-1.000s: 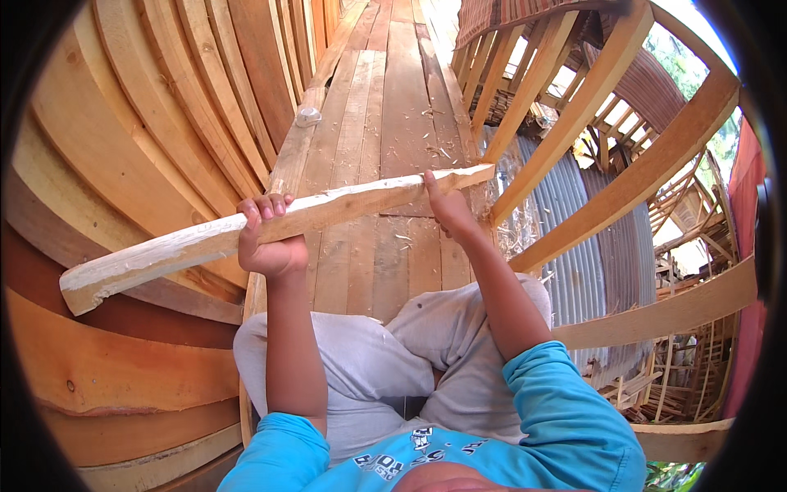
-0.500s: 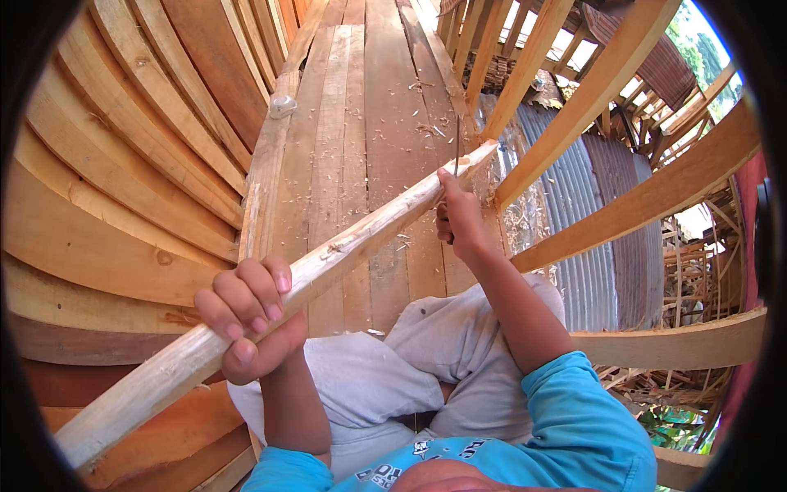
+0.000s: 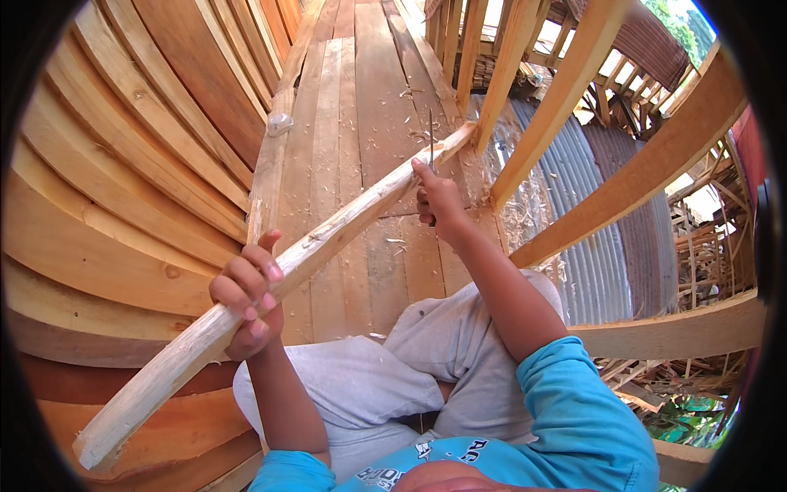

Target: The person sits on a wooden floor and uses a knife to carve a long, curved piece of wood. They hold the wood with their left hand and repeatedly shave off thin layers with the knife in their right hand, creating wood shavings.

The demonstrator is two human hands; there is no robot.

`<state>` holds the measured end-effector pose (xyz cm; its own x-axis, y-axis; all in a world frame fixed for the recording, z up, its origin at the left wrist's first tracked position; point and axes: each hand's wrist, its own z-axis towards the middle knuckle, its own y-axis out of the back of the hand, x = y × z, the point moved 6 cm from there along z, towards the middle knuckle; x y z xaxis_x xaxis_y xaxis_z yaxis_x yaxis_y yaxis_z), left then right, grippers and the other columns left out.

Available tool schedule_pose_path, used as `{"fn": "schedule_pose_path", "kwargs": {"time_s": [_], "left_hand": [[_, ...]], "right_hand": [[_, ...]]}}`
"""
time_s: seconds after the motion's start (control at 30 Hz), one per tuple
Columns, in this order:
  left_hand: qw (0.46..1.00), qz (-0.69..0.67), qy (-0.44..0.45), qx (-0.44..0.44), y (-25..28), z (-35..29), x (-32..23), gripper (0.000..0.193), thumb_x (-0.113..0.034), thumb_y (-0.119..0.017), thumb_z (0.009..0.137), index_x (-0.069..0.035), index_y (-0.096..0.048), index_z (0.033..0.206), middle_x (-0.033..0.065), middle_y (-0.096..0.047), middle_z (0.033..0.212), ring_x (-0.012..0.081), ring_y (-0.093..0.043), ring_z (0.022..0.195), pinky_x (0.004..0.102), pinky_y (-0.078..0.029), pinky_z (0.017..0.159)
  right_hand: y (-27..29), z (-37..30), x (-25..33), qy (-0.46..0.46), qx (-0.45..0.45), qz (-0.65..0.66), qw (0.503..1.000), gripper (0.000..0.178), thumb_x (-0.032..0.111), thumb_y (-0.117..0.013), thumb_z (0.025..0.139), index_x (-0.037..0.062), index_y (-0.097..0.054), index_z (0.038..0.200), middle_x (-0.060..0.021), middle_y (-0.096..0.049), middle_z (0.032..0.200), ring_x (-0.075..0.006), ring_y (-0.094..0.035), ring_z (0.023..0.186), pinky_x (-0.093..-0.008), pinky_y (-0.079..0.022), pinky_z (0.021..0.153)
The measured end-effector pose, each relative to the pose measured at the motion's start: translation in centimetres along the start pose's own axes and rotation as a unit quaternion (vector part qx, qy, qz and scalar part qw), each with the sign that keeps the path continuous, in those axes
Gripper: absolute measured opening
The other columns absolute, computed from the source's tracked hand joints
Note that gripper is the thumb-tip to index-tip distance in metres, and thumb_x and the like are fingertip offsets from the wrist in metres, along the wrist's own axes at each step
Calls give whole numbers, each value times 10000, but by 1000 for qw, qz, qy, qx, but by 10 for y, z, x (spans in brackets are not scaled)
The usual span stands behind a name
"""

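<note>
Swung from a nearly crosswise lie a second ago to a steeper slant, the wooden pole (image 3: 344, 220) now runs from the lower left up to the right, and a thin knife blade (image 3: 431, 131) shows clearly beside the right hand (image 3: 438, 201). Long planks make up the floor (image 3: 373, 271), which is scattered with curly wood shavings (image 3: 397, 240). Upright boards (image 3: 123, 189) form a wall on the left, with a small, clear-looking object (image 3: 279, 124) near their foot. Slanting wooden posts (image 3: 545, 107) line the right side, and beyond them lie grey corrugated metal sheets (image 3: 586, 205).

The pole passes through the left hand (image 3: 250, 299) and stretches across in front of the crossed legs (image 3: 344, 377). Its far end is close to the foot of a post; whether they touch is hard to tell.

The left hand wraps around the pole's nearer half, fingers curled over it, the forefinger raised a little. The right hand is a closed fist near the far end, gripping the mostly hidden knife handle, thumb against the pole and blade pointing upward. The right forearm reaches forward and inward from a blue sleeve (image 3: 574, 402).
</note>
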<state>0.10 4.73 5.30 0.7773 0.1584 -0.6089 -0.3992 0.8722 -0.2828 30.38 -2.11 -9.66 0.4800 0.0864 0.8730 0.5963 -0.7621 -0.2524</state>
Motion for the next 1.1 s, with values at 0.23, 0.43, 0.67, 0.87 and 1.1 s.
{"fn": "schedule_pose_path", "kwargs": {"time_s": [0.23,0.43,0.67,0.87,1.1], "left_hand": [[998,-33,26,-51,19,-8,14,198,-269,-751,761,-253,-555,778,-54,-443,889,157,-455,1046,591,-203,1169],[990,-83,2,-110,54,-13,23,224,-227,-753,730,-241,-539,793,-73,-447,839,119,-475,943,455,-270,1122],[969,-144,-22,-199,84,-25,37,414,-445,-833,699,-195,-540,852,-55,-511,835,132,-521,949,414,-275,1165],[919,-63,-24,-389,77,-37,53,607,-622,-767,687,-109,-604,970,-11,-530,791,181,-566,999,470,-355,1136],[841,-77,8,-536,67,-42,58,185,-254,-650,862,-143,-542,964,-10,-482,725,164,-531,809,448,-433,999]], "right_hand": [[-3,5,-6,-13,8,-49,999,448,488,-690,866,122,-460,750,52,-369,557,-77,-320,406,-273,-246,383],[8,8,-3,98,-53,-240,964,396,402,-569,965,22,-617,865,14,-448,583,-97,-374,438,-298,-311,413],[-43,-41,9,225,96,-435,866,306,313,-565,947,39,-699,982,-139,-646,723,-255,-620,688,-385,-466,677],[-81,-74,44,284,81,-431,853,290,285,-583,934,33,-702,1016,-164,-660,753,-318,-640,728,-420,-475,694],[-39,-27,30,246,-30,-469,848,421,362,-544,977,-25,-676,877,-120,-572,623,-201,-542,587,-374,-432,599]]}}
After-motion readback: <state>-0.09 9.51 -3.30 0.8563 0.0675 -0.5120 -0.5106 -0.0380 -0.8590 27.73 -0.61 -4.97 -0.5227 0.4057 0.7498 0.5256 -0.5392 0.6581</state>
